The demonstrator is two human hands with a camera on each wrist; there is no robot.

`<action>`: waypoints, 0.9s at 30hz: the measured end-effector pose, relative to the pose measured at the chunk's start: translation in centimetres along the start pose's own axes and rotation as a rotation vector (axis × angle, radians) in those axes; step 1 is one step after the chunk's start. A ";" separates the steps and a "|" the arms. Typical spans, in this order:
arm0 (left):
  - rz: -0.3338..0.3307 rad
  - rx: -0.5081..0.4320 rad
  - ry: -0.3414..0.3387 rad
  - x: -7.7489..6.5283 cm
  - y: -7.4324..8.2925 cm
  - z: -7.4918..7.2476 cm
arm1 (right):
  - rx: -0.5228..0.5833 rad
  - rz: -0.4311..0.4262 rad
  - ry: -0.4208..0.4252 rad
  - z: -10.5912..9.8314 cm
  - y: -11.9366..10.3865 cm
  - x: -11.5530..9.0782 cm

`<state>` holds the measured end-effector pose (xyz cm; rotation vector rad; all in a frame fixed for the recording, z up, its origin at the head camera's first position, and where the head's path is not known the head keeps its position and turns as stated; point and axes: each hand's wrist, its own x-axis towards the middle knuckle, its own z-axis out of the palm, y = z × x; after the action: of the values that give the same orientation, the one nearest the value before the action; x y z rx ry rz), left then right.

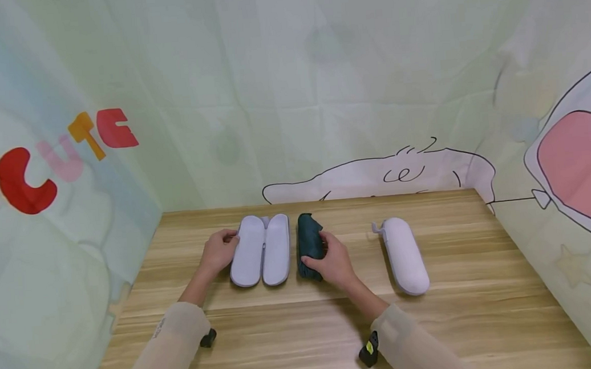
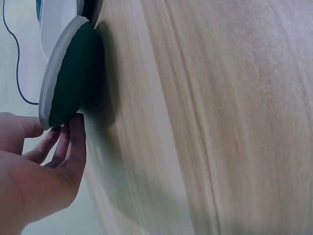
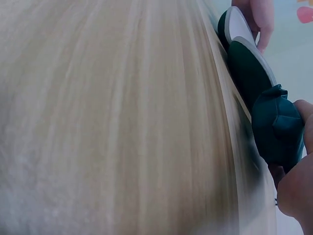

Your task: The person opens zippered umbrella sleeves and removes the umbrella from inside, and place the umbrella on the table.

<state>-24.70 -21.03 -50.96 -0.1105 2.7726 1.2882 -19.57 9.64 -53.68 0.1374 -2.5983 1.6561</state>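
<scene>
An open zip case with a pale grey inside lies on the table, its two halves spread side by side. Its outer shell shows dark green in the left wrist view. My left hand pinches the case's left edge, thumb at the rim and fingers underneath. Just right of the case is a folded dark green umbrella, a short bundle of creased fabric. My right hand grips it from the right, thumb near the lower end. In the right wrist view the umbrella is close to the table surface.
A closed whitish case with a small strap loop lies farther right on the wooden table. Printed cloth hangs behind the table's far edge and along both sides.
</scene>
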 end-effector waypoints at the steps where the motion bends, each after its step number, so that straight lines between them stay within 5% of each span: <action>1: 0.001 0.000 0.001 0.0 0.0 0.0 | -0.007 -0.003 -0.002 0.0 0.0 0.0; 27: 0.006 0.007 0.003 -0.7 0.9 -0.2 | -0.042 0.005 0.000 0.7 0.4 -0.4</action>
<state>-24.11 -20.54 -50.06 -0.1034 2.7814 1.2807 -19.22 9.22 -54.40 0.1288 -2.6338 1.6013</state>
